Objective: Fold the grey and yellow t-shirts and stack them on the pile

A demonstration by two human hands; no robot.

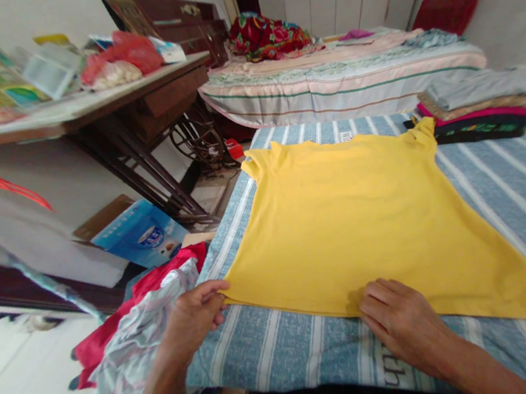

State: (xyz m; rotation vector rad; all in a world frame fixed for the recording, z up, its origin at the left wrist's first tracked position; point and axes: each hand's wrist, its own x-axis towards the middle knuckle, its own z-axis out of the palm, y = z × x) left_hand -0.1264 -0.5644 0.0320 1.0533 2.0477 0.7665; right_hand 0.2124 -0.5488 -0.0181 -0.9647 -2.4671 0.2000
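Observation:
A yellow T-shirt lies spread out on a blue and white striped cloth, its sleeves at the far end and its hem towards me. My left hand pinches the left corner of the hem between thumb and fingers. Around the middle of the hem, my right hand has its fingers curled over the edge and closed on the fabric. Its fingertips are partly hidden.
A stack of folded clothes sits at the far right. Loose clothes are heaped low on the left, near a blue box. A cluttered sewing table stands left, and a bed lies beyond.

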